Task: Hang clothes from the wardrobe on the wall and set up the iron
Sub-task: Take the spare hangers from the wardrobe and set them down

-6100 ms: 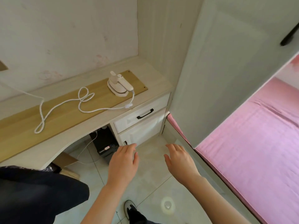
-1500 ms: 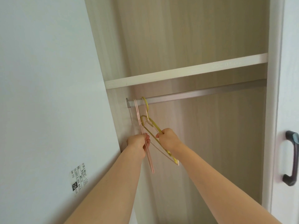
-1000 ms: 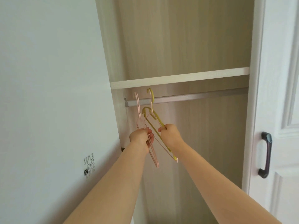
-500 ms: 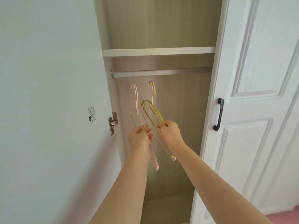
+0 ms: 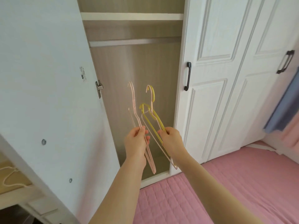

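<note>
My left hand (image 5: 136,143) grips thin pink hangers (image 5: 134,102) by their shoulders, hooks pointing up. My right hand (image 5: 171,139) grips yellow hangers (image 5: 152,118), with a pale pink one among them. Both bunches are bare, with no clothes on them, held in front of the open wardrobe compartment (image 5: 134,65). The metal rail (image 5: 134,42) up inside the wardrobe carries nothing. Neither clothes nor the iron are visible; only a loop of white cord (image 5: 8,175) lies on the wooden desk at the lower left.
The open wardrobe door (image 5: 45,78) stands at the left, its inner face toward me. Closed white doors with dark handles (image 5: 187,75) fill the right. A pink bed (image 5: 210,183) lies below. Blue fabric (image 5: 284,107) hangs at the right edge.
The hangers came off the rail and both hands have lowered them away from it. My view tilted down and right, bringing the bed and desk corner into sight.
</note>
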Demonstrator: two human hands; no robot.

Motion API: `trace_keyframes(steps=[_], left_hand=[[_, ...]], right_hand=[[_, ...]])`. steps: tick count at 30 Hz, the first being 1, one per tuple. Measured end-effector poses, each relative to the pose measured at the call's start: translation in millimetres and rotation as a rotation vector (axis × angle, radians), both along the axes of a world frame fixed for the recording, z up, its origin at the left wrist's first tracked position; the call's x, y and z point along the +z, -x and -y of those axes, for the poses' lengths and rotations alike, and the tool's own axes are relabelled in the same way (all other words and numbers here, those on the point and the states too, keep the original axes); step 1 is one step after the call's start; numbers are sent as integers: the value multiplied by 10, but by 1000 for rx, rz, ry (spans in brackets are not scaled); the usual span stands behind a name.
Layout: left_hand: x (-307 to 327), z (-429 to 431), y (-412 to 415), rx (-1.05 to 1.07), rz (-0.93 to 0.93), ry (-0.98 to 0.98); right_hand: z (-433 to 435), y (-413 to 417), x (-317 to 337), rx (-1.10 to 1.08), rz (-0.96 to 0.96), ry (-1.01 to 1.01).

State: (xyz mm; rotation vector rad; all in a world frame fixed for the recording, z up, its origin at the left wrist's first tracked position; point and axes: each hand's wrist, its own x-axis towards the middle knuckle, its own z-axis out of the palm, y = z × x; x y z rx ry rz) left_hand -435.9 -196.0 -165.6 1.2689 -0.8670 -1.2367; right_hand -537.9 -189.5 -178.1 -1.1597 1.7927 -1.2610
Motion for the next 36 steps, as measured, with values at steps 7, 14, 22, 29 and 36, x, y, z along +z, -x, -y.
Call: trace_keyframes(steps=[7,14,22,29,36], left_hand=[[-414,-737,-203,-169,1,-80],[-829,-1654,-559,-364,34,-136],[-1225,-2472,-956,-504,33,-225],[-1482,-3085,-1299,-485,47,-308],[-1668,-3701,-1385,-363,-38,-449]], right_hand=[[-942,-181,-250,-97,10,-29],[-1937,-528,-631,-230,23,-79],[-2934,-952,-991,-306,30,-134],[-3582,-1249,-1224,-276,45,-211],[-4164,-1401,-1324,-170,69,-240]])
